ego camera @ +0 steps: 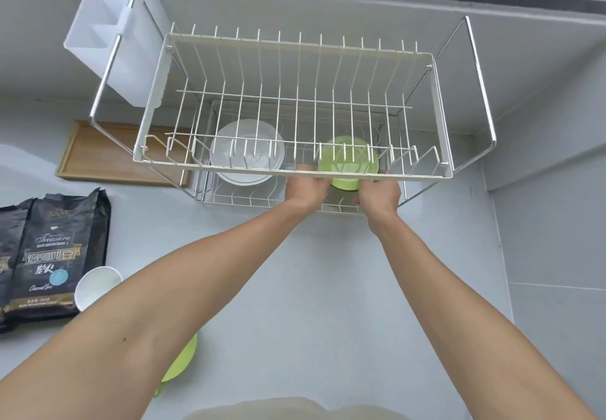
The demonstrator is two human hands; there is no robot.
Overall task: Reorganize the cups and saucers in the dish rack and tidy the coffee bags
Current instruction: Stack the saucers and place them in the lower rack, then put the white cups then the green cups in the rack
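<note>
Dish rack (439, 114): two wire tiers on a chrome frame, standing on the grey counter (328, 288) against the back wall; upper tier bare of crockery
Green cup (348, 167): in the lower tier of the dish rack, toward its right half, seen partly through the upper tier's wires, lifted or resting cannot be told
Left hand (306, 190): reaching under the front edge of the rack's upper tier, fingers curled against the left side of the green cup
Right hand (380, 195): at the same front edge, fingers wrapped on the cup's right side; fingertips hidden behind the rim wire
White saucer (247, 154): lower tier, left of the green cup, leaning tilted among the wires
Cutlery holder (108, 36): white plastic, hung on the rack's left end
Wooden tray (98, 154): flat on the counter just left of the rack
Coffee bags (49, 249): black, lying well left of the rack and nearer the person
White cup (96, 287): touching the bags' right edge
Green saucer (182, 357): nearer than the rack, mostly hidden beneath the left forearm
</note>
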